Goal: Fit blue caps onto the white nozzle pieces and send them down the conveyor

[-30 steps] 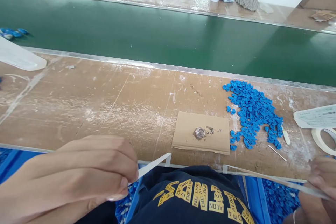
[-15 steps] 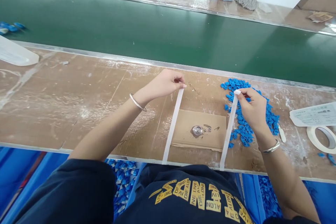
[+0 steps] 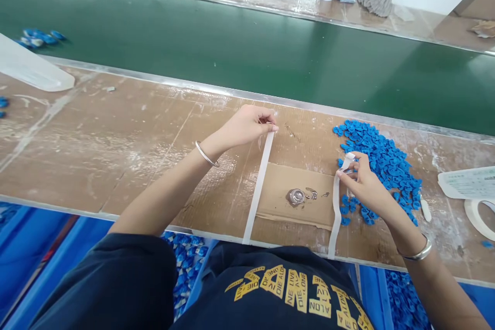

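My left hand (image 3: 247, 125) pinches the far end of a white tape strip (image 3: 258, 188) that runs from the bench's near edge up across the wooden top. My right hand (image 3: 363, 185) pinches the far end of a second white tape strip (image 3: 334, 216), which is slack and curled at its tip. Between the two strips lies a cardboard piece (image 3: 280, 191) with a small round metal part (image 3: 296, 196) and tiny metal bits on it. A heap of small blue plastic pieces (image 3: 381, 160) lies just right of my right hand.
A green conveyor belt (image 3: 232, 46) runs behind the wooden bench (image 3: 116, 139). A tape roll (image 3: 479, 216) and a printed sheet (image 3: 467, 183) lie at the right edge. A clear plastic item (image 3: 31, 69) sits far left. Blue bins (image 3: 185, 263) with blue pieces stand below the bench.
Both hands went from near my body out over the bench, laying the tape strips across it. In the last half second my right hand drew back toward me and its strip went slack.
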A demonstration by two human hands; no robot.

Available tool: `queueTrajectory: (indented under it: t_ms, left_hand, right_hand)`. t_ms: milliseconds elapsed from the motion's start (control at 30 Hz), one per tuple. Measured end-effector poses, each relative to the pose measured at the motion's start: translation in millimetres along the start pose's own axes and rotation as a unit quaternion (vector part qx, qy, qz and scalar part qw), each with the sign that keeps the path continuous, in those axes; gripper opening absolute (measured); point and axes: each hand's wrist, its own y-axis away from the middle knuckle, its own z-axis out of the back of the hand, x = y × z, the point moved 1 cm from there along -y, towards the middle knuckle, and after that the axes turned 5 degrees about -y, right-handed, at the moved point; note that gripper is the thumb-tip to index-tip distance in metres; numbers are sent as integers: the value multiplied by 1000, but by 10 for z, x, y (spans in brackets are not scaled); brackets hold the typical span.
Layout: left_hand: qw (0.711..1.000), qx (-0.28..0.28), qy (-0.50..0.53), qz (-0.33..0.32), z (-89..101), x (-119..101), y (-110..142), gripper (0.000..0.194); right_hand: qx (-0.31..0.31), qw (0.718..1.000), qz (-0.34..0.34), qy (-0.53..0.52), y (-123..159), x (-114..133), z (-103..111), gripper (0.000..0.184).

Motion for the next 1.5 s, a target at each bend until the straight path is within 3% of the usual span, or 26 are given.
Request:
queueTrajectory:
  t_ms: [167, 433, 533, 667, 933, 1233, 1500]
  left_hand:
    - [1000, -9, 9, 8, 36, -16, 35, 12]
    - [1000, -18, -3, -13, 38, -47, 50, 12]
    - [1000, -20, -8, -17, -22, 8, 19, 12]
    - [999, -14, -37, -2, -162, 185, -87, 12]
    - [998, -6, -62, 8, -475, 519, -228, 13]
    - [996, -17, -81, -15, -623, 598, -196, 14]
    - [995, -36, -82, -38, -666, 615, -140, 16]
  right_hand:
    - [-25, 1000, -4, -12, -42, -61, -128, 64]
    - [-84, 996, 6, -8, -95, -134, -298, 63]
    - [-95, 995, 12, -14, -89, -114, -291, 59]
    - [-138, 989, 48, -27, -155, -54, -209, 39]
    - [-190, 974, 120, -35, -552, 41, -114, 28]
    - [-176, 971, 158, 26, -772, -50, -318, 21]
    - [-192, 964, 159, 97, -755, -118, -320, 17]
